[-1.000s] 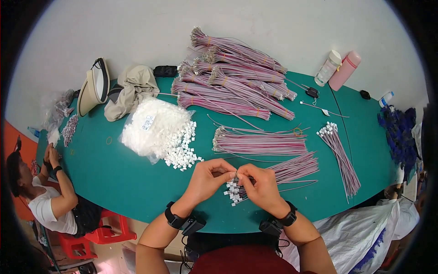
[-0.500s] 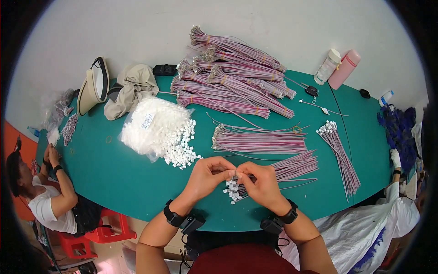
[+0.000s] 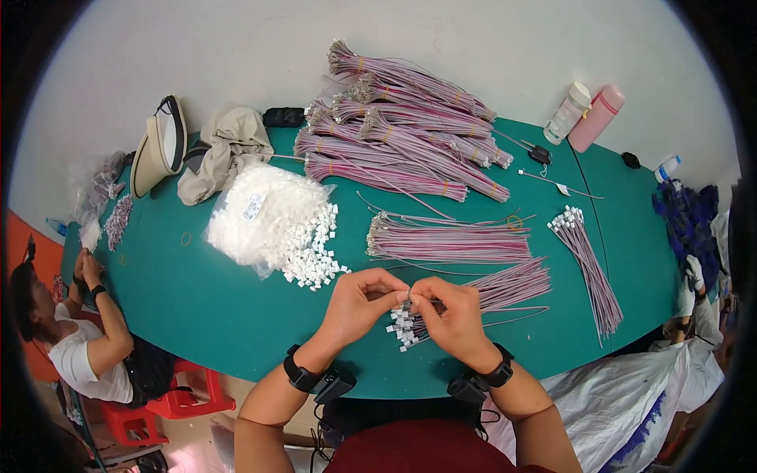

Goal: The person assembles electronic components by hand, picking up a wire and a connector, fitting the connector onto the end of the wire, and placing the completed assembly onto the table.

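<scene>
The left hand (image 3: pixel 364 306) and right hand (image 3: pixel 453 311) meet fingertip to fingertip over the green table (image 3: pixel 260 331), each with thumb and forefinger pinched together on a small piece (image 3: pixel 409 296). It is greyish, and the fingers hide too much of it to tell its shape. Just below the pinch lies a cluster of white plugs (image 3: pixel 405 326), small and blocky, on the ends of a batch of wires (image 3: pixel 514 285). These wires are thin, pink and grey, and fan out to the right from under the right hand.

Just beyond them lies a flat row of wires (image 3: pixel 453 241), with metallic-looking tips at its left end. To the right, a slim bundle (image 3: pixel 587 272) lies aslant with white plugs at its upper end. Near the wall, thick bundles (image 3: pixel 402 162) are heaped on one another, some bound with yellowish bands.

Left of the row sits a clear plastic bag (image 3: pixel 256 209), labelled and bulging with white plugs, more of which are spilled in a loose pile (image 3: pixel 315 256) at its lower right. By the wall stand a see-through bottle (image 3: pixel 563 122) with a white lid, its contents unclear, and a closed pink flask (image 3: pixel 597 120).
</scene>
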Demonstrator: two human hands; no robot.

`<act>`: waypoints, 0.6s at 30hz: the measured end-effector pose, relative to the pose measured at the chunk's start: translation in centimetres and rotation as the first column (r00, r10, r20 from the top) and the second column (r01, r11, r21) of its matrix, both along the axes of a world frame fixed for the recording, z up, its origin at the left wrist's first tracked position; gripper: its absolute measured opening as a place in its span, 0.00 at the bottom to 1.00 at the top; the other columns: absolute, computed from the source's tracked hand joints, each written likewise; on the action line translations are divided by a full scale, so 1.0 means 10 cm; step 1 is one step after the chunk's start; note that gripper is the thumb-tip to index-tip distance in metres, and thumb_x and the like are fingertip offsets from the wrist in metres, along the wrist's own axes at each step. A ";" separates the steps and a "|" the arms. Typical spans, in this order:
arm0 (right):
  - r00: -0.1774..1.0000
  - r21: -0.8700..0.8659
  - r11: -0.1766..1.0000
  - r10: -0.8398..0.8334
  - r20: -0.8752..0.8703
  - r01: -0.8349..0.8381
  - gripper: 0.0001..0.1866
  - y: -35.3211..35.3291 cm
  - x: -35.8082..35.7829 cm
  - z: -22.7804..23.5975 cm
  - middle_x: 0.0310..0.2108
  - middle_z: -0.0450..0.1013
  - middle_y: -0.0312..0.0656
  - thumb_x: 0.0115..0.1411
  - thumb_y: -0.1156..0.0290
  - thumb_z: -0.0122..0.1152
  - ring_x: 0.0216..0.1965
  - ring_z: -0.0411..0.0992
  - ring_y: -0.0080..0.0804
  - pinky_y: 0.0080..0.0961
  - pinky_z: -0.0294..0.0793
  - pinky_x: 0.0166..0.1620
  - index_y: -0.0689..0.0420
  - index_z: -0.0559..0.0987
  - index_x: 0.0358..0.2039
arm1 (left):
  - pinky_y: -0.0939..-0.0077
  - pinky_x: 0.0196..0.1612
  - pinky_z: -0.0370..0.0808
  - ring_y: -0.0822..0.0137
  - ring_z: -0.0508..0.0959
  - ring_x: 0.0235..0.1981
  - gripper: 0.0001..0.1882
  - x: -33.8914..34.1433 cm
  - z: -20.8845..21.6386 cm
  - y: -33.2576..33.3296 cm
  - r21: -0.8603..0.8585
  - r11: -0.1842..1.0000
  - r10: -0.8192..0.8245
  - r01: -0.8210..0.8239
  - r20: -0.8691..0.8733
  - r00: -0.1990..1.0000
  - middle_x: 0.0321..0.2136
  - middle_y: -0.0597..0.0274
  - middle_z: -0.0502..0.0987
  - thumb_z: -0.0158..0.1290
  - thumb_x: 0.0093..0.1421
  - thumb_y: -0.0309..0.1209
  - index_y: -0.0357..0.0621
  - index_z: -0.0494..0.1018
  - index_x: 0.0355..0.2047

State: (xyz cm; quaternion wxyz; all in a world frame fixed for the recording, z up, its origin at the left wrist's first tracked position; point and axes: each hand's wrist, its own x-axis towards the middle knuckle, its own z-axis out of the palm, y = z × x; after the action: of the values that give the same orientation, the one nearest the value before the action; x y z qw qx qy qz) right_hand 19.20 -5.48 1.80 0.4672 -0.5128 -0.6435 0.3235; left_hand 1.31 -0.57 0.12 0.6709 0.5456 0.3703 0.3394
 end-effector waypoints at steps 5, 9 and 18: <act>1.000 0.010 1.000 0.008 0.025 -0.008 0.02 0.01 0.02 -0.03 0.24 0.78 0.41 0.58 0.83 0.60 0.25 0.77 0.23 0.16 0.74 0.26 0.65 0.78 0.32 | 0.82 0.38 0.76 0.76 0.79 0.32 0.06 0.00 0.00 0.01 0.002 1.000 -0.005 0.005 -0.030 1.000 0.31 0.63 0.81 0.59 0.59 0.22 0.35 0.78 0.37; 0.999 -0.042 0.998 0.035 -0.038 -0.037 0.02 0.03 0.07 0.00 0.25 0.78 0.40 0.58 0.82 0.59 0.26 0.77 0.22 0.16 0.74 0.27 0.65 0.78 0.33 | 0.79 0.39 0.78 0.73 0.80 0.33 0.07 0.00 0.00 0.02 -0.043 0.998 -0.032 0.034 0.042 0.999 0.32 0.59 0.81 0.58 0.60 0.22 0.32 0.78 0.39; 0.984 -0.164 0.984 0.038 -0.175 -0.067 0.03 0.04 0.08 0.02 0.26 0.78 0.39 0.59 0.81 0.60 0.29 0.77 0.20 0.16 0.76 0.31 0.65 0.79 0.35 | 0.80 0.39 0.78 0.73 0.80 0.34 0.10 -0.05 0.04 0.06 -0.129 0.990 -0.041 0.055 0.107 0.993 0.33 0.61 0.82 0.56 0.63 0.26 0.33 0.78 0.42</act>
State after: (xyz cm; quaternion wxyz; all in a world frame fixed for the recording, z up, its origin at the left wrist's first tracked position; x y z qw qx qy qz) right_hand 20.03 -5.12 2.03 0.4669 -0.5037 -0.5846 0.4318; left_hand 0.84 0.01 0.56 0.7318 0.4905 0.3432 0.3259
